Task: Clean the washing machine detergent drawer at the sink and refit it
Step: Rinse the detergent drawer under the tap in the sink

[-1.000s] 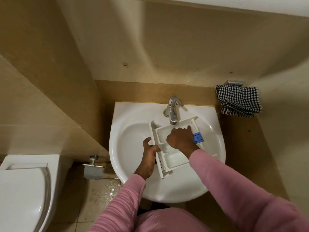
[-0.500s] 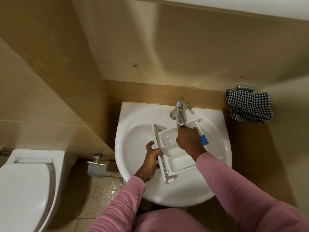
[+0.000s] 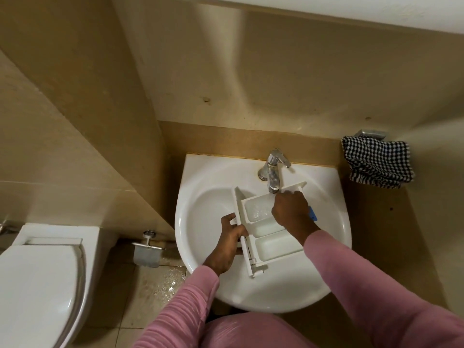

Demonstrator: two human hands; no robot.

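Note:
The white detergent drawer (image 3: 275, 248) lies tilted over the white sink (image 3: 208, 204), its far end under the chrome tap (image 3: 273, 172). Water runs from the spout into the far compartment. My left hand (image 3: 229, 241) grips the drawer's front panel on the left side. Over the drawer's far right part, just below the spout, my right hand (image 3: 291, 209) has its fingers curled down; what they touch is hidden. A blue insert (image 3: 312, 213) shows beside that hand.
A black-and-white checked cloth (image 3: 376, 165) hangs from a holder to the right of the sink. A white toilet (image 3: 37, 285) stands at the lower left. A metal paper holder (image 3: 149, 251) is fixed low on the wall. The floor tiles below the sink are wet.
My right hand has moved from the middle of the drawer toward its far right end under the spout. The left hand keeps its grip. The view has shifted a little.

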